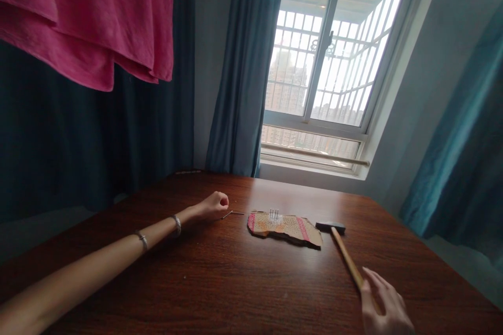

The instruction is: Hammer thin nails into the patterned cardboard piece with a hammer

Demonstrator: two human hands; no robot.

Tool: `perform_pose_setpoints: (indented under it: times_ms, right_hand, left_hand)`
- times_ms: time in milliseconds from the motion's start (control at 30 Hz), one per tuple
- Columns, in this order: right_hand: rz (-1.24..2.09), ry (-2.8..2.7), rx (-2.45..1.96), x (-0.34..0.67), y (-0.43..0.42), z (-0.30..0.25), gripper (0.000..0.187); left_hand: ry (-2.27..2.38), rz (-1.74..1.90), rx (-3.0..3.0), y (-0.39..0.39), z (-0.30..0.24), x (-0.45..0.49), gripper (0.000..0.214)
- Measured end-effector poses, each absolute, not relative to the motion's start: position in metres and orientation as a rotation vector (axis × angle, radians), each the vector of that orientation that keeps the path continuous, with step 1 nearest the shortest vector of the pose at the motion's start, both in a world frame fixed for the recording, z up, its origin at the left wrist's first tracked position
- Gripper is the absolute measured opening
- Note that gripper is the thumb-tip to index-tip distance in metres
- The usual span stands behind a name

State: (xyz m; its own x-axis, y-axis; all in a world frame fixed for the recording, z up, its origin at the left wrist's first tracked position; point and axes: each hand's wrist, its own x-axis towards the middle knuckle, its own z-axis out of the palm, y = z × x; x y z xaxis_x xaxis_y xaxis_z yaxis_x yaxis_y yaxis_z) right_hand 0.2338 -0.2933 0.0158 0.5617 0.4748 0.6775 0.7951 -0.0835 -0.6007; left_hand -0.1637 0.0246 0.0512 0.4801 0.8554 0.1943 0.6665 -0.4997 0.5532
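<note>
My left hand (214, 205) reaches far out over the dark wooden table (220, 282), its fingers curled into a loose fist beside a thin nail (228, 214) lying on the wood. To its right lies a torn piece of patterned cardboard (285, 226) with a few nails (274, 213) standing upright in it. A hammer (341, 246) with a dark head and a long wooden handle lies right of the cardboard. My right hand (383, 306) rests at the lower end of that handle, fingers laid along it.
A pink cloth (90, 15) hangs at the upper left. Blue curtains (243, 73) frame a barred window (326, 52) behind the table. Two bracelets sit on my left forearm (157, 233).
</note>
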Motion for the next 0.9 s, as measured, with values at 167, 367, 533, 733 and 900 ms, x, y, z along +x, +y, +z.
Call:
perform_pose_setpoints:
  times_ms: [167,367,533,733,900]
  right_hand:
    - [0.281,-1.266,-1.424,0.167,-0.246,0.055,0.036]
    - [0.527,-1.439,-1.259,0.122,-0.181,0.068,0.036]
    - [0.496,-1.473,-1.216,0.120,-0.158,0.064,0.030]
    - [0.485,-1.464,-1.251,0.128,-0.138,0.056,0.032]
    - [0.510,-1.457,-1.307,0.154,-0.100,0.044,0.041]
  left_hand:
    - [1.015,0.976,2.208,-0.017,0.064,-0.101,0.025]
    - [0.807,1.012,2.092,-0.072,0.058,-0.042,0.028]
    - [0.725,0.997,2.044,-0.084,0.052,-0.027,0.026]
    - [0.748,1.019,2.083,-0.079,0.048,-0.021,0.023]
    - [0.893,1.220,2.064,-0.055,0.042,-0.020,0.024]
